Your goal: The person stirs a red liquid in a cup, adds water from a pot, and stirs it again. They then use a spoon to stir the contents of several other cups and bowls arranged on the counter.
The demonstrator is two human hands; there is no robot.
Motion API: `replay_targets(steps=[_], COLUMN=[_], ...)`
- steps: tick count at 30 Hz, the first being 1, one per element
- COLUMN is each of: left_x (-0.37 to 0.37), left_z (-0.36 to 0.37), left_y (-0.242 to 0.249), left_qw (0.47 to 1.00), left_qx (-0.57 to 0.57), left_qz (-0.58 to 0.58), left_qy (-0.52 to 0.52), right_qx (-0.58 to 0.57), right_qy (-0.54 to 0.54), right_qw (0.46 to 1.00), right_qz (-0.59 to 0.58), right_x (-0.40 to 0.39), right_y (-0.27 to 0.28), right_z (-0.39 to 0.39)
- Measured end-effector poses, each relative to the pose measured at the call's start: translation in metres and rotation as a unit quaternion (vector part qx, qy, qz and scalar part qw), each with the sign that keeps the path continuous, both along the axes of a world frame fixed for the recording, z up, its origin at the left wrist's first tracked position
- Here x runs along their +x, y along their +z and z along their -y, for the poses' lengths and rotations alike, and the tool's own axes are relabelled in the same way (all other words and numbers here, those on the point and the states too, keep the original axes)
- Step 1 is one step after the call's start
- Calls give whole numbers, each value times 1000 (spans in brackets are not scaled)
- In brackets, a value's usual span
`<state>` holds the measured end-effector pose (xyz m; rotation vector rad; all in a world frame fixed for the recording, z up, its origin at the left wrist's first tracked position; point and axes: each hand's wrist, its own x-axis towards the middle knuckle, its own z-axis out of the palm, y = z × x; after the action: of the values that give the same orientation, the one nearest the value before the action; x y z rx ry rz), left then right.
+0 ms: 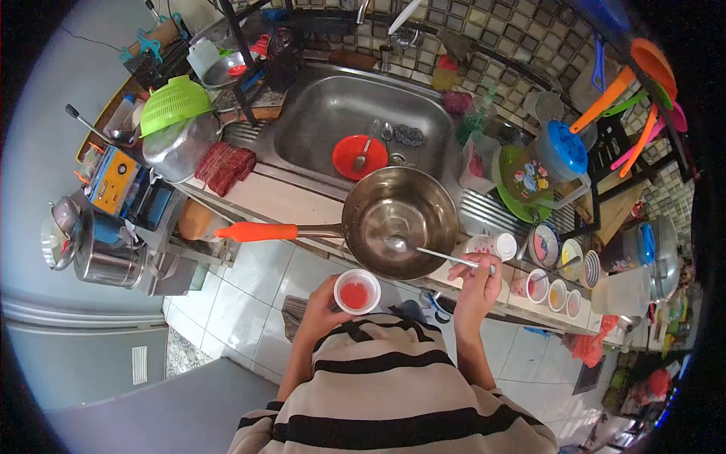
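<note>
My left hand is wrapped round a small white cup with something red in it, held in front of my body. In my right hand is the handle of a metal ladle. The ladle's bowl rests in or hangs just above a little liquid at the bottom of a steel saucepan. An orange handle sticks out from the saucepan to the left. The pan sits at the counter's front edge, just ahead of both hands. Near my right hand lies a stack of white cups with red dots.
Behind the pan is a steel sink holding a red bowl and spoons. Several small filled cups line the counter at right. A lidded blue pitcher stands behind them. A red cloth lies left of the sink.
</note>
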<state>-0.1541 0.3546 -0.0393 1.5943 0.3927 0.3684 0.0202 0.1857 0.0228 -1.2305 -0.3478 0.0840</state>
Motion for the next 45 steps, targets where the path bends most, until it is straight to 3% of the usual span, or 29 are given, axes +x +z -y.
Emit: replay_targets(steps=[6, 8, 10, 16, 20, 22, 25, 34, 41, 45], left_x=[0, 1, 0, 1, 1, 3, 4, 4, 4, 4], left_z=[-1, -2, -3, -4, -5, -4, -5, -3, -3, -4], left_y=[3, 6, 4, 5, -8, -5, -3, -1, -3, -4], left_qw=[1000, 999, 1000, 1000, 1000, 1000, 1000, 1000, 1000, 1000], left_qx=[-18, 29, 25, 11, -1, 1, 6, 0, 8, 6], left_qz=[-2, -21, -15, -10, -6, -5, -6, 4, 4, -3], left_qy=[5, 0, 1, 5, 4, -1, -9, 11, 10, 14], right_qx=[-66, -61, -3, 70, 76, 52, 28, -31, -68, -2], right_qy=[0, 10, 17, 19, 53, 129, 155, -31, 3, 8], right_qw=[996, 995, 988, 980, 980, 984, 985, 999, 994, 985], right_qz=[-55, -84, -152, -188, -175, -109, -65, -9, -81, -170], right_x=[8, 9, 11, 9, 2, -1, -9, 9, 9, 10], right_y=[-25, -30, -36, -19, 5, 11, 23, 1, -19, -21], right_z=[1, 0, 0, 0, 3, 5, 5, -1, -4, -4])
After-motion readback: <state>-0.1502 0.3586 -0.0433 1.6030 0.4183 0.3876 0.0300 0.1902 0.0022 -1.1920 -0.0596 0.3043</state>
